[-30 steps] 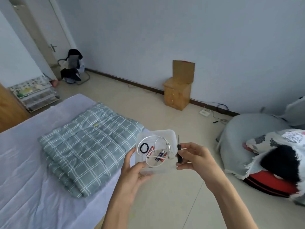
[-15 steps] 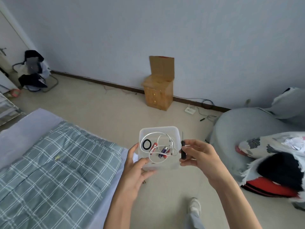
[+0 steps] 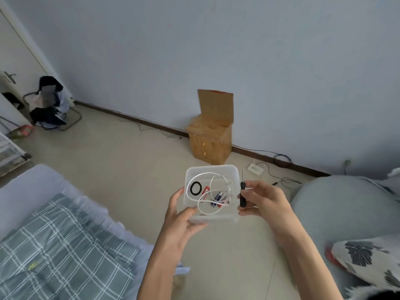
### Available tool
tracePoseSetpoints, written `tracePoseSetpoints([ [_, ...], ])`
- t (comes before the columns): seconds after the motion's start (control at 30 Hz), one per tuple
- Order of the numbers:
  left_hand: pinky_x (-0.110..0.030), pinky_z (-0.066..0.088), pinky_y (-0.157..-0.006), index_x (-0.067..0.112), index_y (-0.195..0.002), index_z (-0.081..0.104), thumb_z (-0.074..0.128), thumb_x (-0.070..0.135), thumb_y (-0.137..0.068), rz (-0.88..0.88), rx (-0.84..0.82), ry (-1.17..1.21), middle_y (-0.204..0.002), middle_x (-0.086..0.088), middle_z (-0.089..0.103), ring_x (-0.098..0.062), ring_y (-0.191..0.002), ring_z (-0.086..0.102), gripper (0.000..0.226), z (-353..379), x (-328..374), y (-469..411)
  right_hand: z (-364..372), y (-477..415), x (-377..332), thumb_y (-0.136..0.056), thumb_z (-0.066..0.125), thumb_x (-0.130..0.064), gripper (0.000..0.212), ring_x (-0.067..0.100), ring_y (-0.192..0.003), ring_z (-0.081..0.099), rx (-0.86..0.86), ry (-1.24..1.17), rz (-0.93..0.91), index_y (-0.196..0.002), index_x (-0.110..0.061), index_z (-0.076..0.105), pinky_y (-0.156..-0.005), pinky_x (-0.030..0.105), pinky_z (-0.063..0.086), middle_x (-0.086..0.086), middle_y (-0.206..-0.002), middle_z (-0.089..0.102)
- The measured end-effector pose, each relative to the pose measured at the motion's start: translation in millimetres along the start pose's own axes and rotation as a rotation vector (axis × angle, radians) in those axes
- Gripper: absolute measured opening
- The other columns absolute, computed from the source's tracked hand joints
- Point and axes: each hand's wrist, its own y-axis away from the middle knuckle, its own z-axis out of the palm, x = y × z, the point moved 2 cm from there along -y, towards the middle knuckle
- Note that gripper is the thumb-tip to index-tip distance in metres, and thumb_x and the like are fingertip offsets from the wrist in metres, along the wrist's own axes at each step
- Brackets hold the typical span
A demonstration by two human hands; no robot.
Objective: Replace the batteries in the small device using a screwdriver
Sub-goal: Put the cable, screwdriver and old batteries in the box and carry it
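I hold a clear plastic box [image 3: 208, 171] in mid-air over the floor. Inside lie a black ring [image 3: 195, 188], a looped white cord [image 3: 213, 197], a red battery [image 3: 204, 191] and a blue battery [image 3: 216, 198]. My left hand [image 3: 180, 217] grips the box's near left corner, thumb on the rim. My right hand [image 3: 263, 201] clasps the box's right edge and pinches a small black-handled screwdriver [image 3: 242, 194] upright against it, tip pointing up. No small device can be made out apart from these items.
A bed with a grey sheet and a folded plaid blanket [image 3: 60, 252] lies at lower left. A small wooden cabinet [image 3: 208, 141] stands against the wall ahead. A grey cushion pile [image 3: 337, 208] sits at right. Cables and a power strip [image 3: 255, 168] lie by the skirting.
The view has swung right and then back a little, so less of the bed shows. Both hands keep the same hold on the box and screwdriver.
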Motion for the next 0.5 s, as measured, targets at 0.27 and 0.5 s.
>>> tracePoseSetpoints([
  [0.27, -0.059, 0.058, -0.107, 0.042, -0.14, 0.06, 0.068, 0.001, -0.101, -0.023, 0.031, -0.006, -0.131, -0.002, 0.078, -0.033, -0.117, 0.078, 0.057, 28.8, 20.4, -110.7, -6.9, -125.0, -7.3, -0.1, 0.064, 0.004, 0.015, 0.029, -0.067, 0.07, -0.006, 0.001, 0.064, -0.114, 0.0, 0.069, -0.078, 0.05, 0.064, 0.016, -0.078, 0.073],
  [0.5, -0.055, 0.061, -0.103, 0.042, -0.142, 0.058, 0.072, 0.003, -0.1, 0.002, 0.019, -0.024, -0.13, 0.001, 0.079, -0.03, -0.117, 0.078, 0.059, 41.6, 71.8, -240.2, 17.4, -260.6, -35.9, -0.1, 0.064, 0.003, 0.015, 0.027, -0.066, 0.07, -0.021, 0.04, 0.058, -0.114, 0.0, 0.068, -0.077, 0.048, 0.064, 0.018, -0.08, 0.073],
])
